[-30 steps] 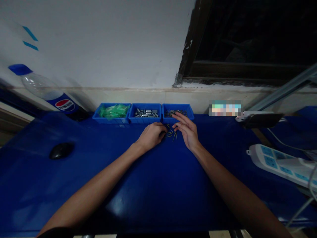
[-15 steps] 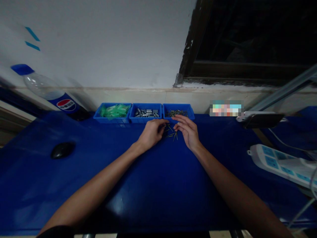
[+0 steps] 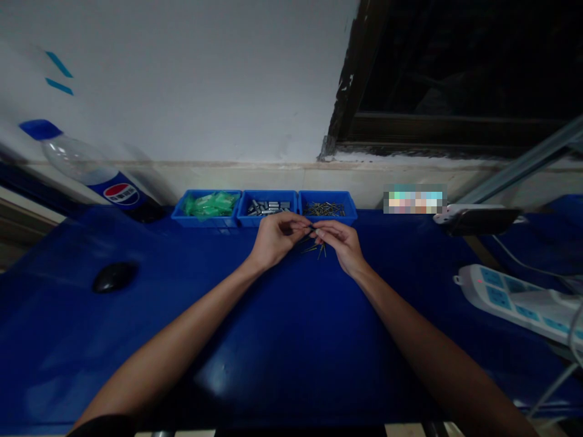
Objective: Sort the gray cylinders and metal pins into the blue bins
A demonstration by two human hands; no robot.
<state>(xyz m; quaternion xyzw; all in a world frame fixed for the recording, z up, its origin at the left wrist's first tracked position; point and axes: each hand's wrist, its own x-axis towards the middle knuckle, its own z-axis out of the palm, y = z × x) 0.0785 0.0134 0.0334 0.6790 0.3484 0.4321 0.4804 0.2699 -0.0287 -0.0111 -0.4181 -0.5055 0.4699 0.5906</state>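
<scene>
My left hand (image 3: 277, 240) and my right hand (image 3: 340, 241) meet at their fingertips, just in front of the blue bins. Both are closed in a pinch around something small and dark, mostly hidden by the fingers. Several thin, brass-coloured metal pins (image 3: 321, 250) lie loose on the table just under the fingertips. Behind my right hand, the right bin (image 3: 353, 212) contains many similar pins (image 3: 325, 209). Short silvery cylinders (image 3: 272, 207) fill the middle bin (image 3: 241, 220), and the left bin (image 3: 177, 215) holds green plastic bags (image 3: 212, 205).
The blue table (image 3: 282, 340) runs up to a white wall. At the left stand a Pepsi bottle (image 3: 121, 191) and, nearer, a black mouse (image 3: 115, 277). To the right are a phone-like device (image 3: 485, 220) and a white power strip (image 3: 523, 303) with cables.
My two hands have come together, and their fingertips now meet. The fingers of my right hand, spread before, have closed into a pinch. The bins have stayed put.
</scene>
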